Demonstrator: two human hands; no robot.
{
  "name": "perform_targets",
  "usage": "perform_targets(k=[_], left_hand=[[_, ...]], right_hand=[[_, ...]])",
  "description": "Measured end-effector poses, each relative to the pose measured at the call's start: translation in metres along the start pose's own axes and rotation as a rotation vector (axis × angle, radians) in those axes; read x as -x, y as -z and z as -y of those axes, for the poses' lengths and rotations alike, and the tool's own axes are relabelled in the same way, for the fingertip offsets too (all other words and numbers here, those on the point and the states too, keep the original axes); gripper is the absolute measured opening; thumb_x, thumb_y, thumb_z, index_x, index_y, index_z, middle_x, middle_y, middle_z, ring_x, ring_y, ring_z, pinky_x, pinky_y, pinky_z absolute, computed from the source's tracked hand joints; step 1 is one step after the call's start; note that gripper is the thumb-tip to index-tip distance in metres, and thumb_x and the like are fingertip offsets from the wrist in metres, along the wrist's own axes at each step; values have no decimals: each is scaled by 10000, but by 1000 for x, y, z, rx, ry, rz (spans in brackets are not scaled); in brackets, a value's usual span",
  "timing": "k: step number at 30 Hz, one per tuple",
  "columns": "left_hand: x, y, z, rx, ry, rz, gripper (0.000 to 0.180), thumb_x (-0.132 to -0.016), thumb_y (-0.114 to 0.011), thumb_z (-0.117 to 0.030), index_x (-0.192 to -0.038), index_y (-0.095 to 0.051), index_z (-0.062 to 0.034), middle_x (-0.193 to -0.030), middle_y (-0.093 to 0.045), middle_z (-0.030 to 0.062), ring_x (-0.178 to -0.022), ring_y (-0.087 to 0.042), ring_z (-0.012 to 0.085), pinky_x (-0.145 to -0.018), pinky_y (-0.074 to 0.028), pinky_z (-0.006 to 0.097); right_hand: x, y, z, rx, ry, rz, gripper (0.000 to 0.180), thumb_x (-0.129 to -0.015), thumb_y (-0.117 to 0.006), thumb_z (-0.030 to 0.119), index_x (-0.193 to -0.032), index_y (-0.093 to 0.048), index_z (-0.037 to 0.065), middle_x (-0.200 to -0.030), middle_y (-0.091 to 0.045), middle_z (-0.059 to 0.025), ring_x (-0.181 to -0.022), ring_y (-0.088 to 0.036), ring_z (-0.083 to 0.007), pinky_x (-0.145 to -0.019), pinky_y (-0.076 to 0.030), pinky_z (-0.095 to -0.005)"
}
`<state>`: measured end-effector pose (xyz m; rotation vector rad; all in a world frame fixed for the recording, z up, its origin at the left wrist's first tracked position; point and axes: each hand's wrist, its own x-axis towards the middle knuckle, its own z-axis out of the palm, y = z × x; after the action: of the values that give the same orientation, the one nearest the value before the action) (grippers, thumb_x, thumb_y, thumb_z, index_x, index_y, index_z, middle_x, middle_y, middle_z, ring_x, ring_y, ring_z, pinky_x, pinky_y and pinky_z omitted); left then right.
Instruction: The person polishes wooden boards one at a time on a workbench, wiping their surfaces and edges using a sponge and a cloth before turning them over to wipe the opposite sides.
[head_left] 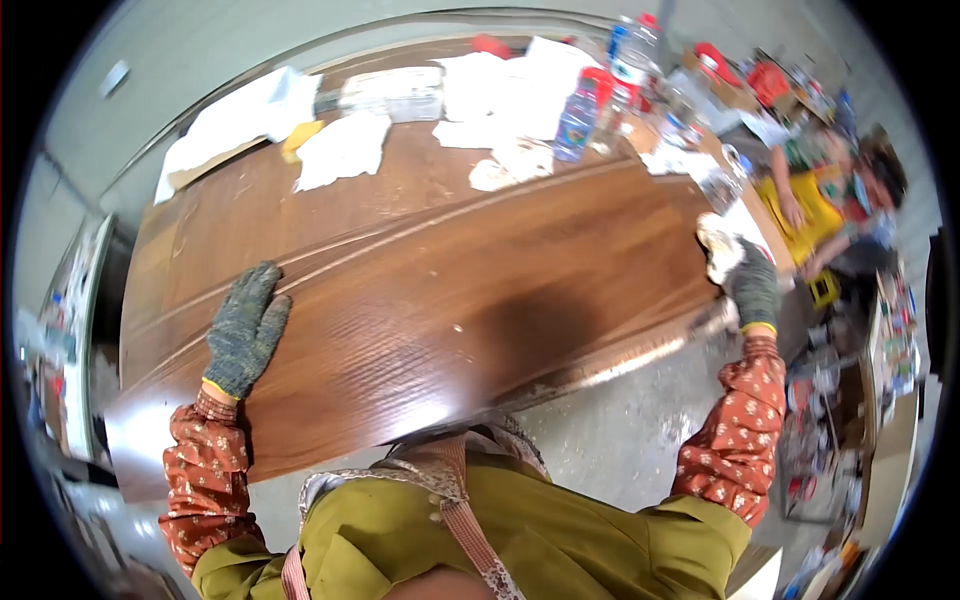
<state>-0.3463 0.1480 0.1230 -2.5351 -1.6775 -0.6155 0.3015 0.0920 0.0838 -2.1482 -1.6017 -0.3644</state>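
Note:
A long brown wood-grain panel [430, 310] lies across the table in front of me, glossy, with a few pale specks on it. My left hand [245, 335], in a dark grey-green knit glove, rests flat on the panel's left part with its fingers stretched out. At the panel's right end my right hand [752, 285], gloved alike, is closed around a crumpled whitish cloth [718, 245]. The cloth touches or nearly touches the panel's end edge. The right fingers are partly hidden by the cloth and the back of the glove.
Beyond the panel, white cloths [343, 150], a yellow piece [300, 140], a clear container [392, 95] and plastic bottles [577, 120] stand on the table [220, 210]. At the right sits another person [825, 200] in yellow. Cluttered shelves [890, 330] line the right side.

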Motion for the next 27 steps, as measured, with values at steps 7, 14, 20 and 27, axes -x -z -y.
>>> perform_targets(k=[7, 14, 20, 27], left_hand=[[40, 16, 15, -128, 74, 95, 464, -865, -548, -196, -1289, -453, -32, -1327, -441, 183, -1248, -386, 360, -1062, -251, 463], [157, 49, 31, -211, 367, 269, 670, -816, -588, -398, -1336, -397, -23, -1379, -382, 187, -1291, -327, 379, -1089, -198, 467], [156, 30, 18, -534, 348, 212, 581, -734, -596, -215, -1279, -470, -59, -1314, -443, 185, -1215, -417, 378, -1042, -291, 494], [174, 23, 19, -484, 262, 86, 573, -710, -496, -38, -1281, -461, -57, -1298, -456, 184, -1202, -431, 374, -1047, -291, 511]], right_hand=[[-140, -59, -30, 320, 208, -138, 496, -814, -554, 181, -1285, -446, 71, -1210, -529, -215, -1117, -496, -376, -931, -400, -412], [-69, -43, 277, -479, 459, 303, 611, -788, -677, 241, -1291, -436, -10, -1304, -471, -193, -1194, -458, -312, -1001, -365, -375], [17, -32, 387, -329, 1429, 681, 857, -673, -725, 462, -1346, -386, 53, -1384, -309, -272, -1297, -269, -438, -1083, -176, -527], [40, -27, 395, -250, 1385, 673, 855, -692, -665, 561, -1331, -399, 59, -1344, -330, -289, -1262, -284, -475, -1058, -149, -593]])
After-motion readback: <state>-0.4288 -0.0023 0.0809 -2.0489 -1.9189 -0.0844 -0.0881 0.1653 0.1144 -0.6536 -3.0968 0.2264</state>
